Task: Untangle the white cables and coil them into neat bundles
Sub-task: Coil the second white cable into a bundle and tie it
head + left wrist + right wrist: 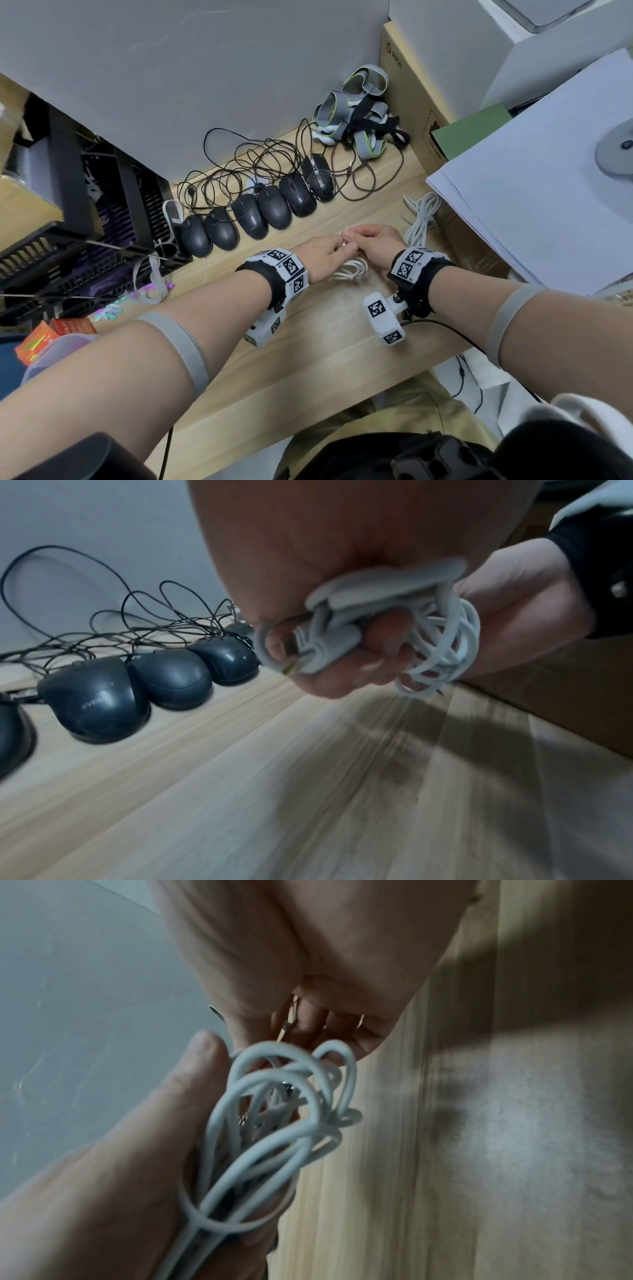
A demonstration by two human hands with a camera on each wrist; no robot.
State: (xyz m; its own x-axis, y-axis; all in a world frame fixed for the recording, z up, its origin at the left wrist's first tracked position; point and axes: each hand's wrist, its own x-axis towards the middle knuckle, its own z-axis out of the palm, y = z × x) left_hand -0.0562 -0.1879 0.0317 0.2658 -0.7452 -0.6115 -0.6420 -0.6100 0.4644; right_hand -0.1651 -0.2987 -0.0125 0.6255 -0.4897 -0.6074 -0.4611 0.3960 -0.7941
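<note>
Both hands meet over the wooden desk (325,342). My left hand (329,250) grips a half-coiled white cable (349,269), whose loops hang below between the wrists. In the left wrist view my curled fingers (342,680) close round the cable (441,639) and a metal-tipped plug. My right hand (373,240) pinches the cable's end at the left fingertips. In the right wrist view the loops (274,1123) lie in the left hand (137,1150), under my right hand (274,947). A second white cable (423,214) lies loose on the desk to the right.
A row of black mice (260,212) with tangled black cords (246,161) lies behind the hands. Grey straps (359,109) and a cardboard box (411,102) stand at the back. White paper sheets (548,171) cover the right; black trays (85,222) stand at the left.
</note>
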